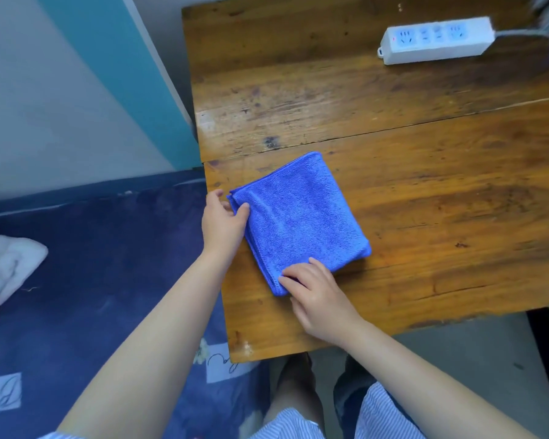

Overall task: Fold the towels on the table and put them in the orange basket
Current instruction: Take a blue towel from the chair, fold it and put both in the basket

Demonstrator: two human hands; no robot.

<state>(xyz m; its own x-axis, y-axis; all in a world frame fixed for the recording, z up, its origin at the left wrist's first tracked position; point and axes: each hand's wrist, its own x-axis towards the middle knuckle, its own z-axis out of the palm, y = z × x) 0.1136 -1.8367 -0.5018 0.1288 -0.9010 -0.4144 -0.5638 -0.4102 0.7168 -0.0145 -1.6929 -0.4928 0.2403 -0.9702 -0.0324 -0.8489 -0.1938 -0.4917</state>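
The bench was of worn brown wood, scratched and stained, with a dark seam running across it between two boards. Its near edge showed pale, chipped patches.

A blue towel, folded to a rough square of several layers, lay flat on the bench near its left edge, set at an angle to it.

The left hand pinched the towel's left corner, thumb on top and fingers curled at the edge beneath. The right hand rested on the towel's near corner, its fingers lightly spread and bent, tips pressing on the cloth.

A white power strip lay at the far right of the bench, well apart from the towel, its grey cable leading off right.

Left of the bench stood a pale wall with a teal panel. Below it lay a bed covered in dark blue fabric with white printed labels, and a white cloth rested on it at the left edge. Grey floor showed under the bench.
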